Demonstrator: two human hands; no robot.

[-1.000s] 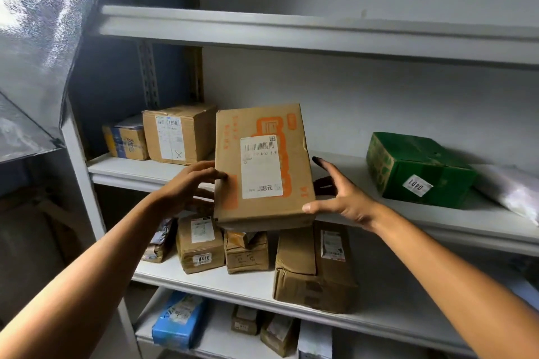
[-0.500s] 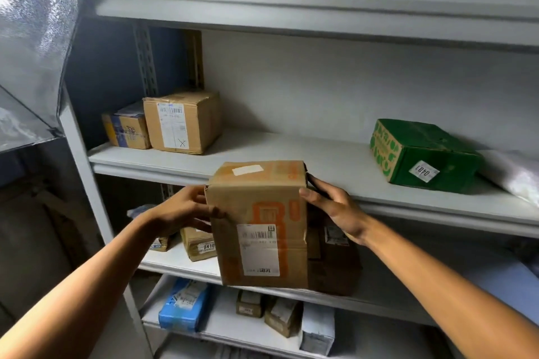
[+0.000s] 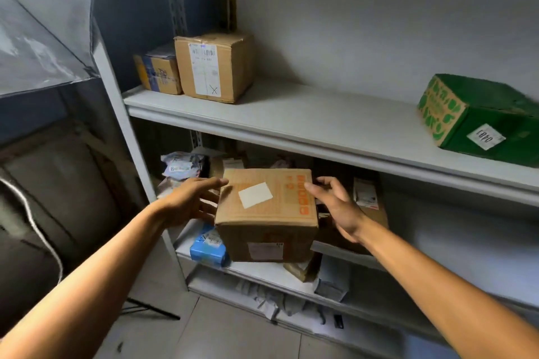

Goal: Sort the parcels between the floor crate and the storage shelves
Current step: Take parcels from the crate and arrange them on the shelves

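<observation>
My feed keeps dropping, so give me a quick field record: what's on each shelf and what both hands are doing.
upper shelf: two brown boxes at left, green box at right
middle shelf: parcel with orange print at front edge, other packages behind
left hand: fingers straight, against the parcel's left side
right hand: fingers loosely bent at the parcel's right edge; contact unclear
bottom shelf: blue box, small packages

got the brown parcel (image 3: 267,214) between my left hand (image 3: 186,204) and right hand (image 3: 338,207), fingers loose on both sides, green box (image 3: 478,119) up right
</observation>
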